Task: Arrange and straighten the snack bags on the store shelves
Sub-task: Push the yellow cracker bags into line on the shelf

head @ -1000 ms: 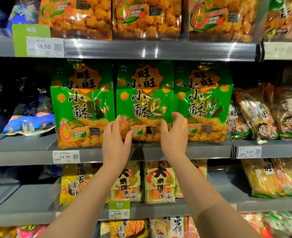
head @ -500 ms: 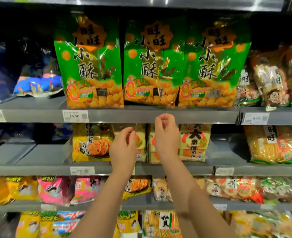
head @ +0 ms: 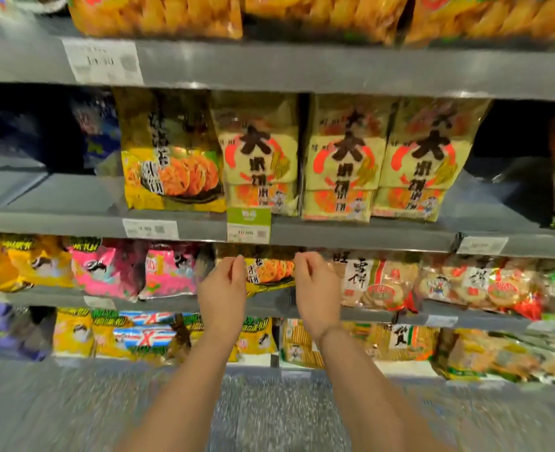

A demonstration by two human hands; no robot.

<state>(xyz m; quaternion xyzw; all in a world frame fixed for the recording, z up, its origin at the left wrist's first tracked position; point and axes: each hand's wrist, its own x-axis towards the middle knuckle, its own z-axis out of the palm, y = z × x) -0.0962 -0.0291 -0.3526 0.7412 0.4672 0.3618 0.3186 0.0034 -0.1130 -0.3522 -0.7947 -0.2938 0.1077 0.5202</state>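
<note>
While blur obscures any grip, left hand [head: 223, 290] and right hand [head: 316, 288] flank a yellow bag [head: 269, 272].

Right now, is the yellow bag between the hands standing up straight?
No, it looks slumped: the yellow bag sits low and crooked between the left hand and right hand.

Head-worn view, forward and down, near shelves [head: 367, 234]

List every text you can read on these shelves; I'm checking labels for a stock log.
"大": on each of the three pale bags.
"雪饼": on the clear bag.
"X": on the blue bag.
Price tags: too blurred to read.
Other bag print: too blurred to read.
</note>
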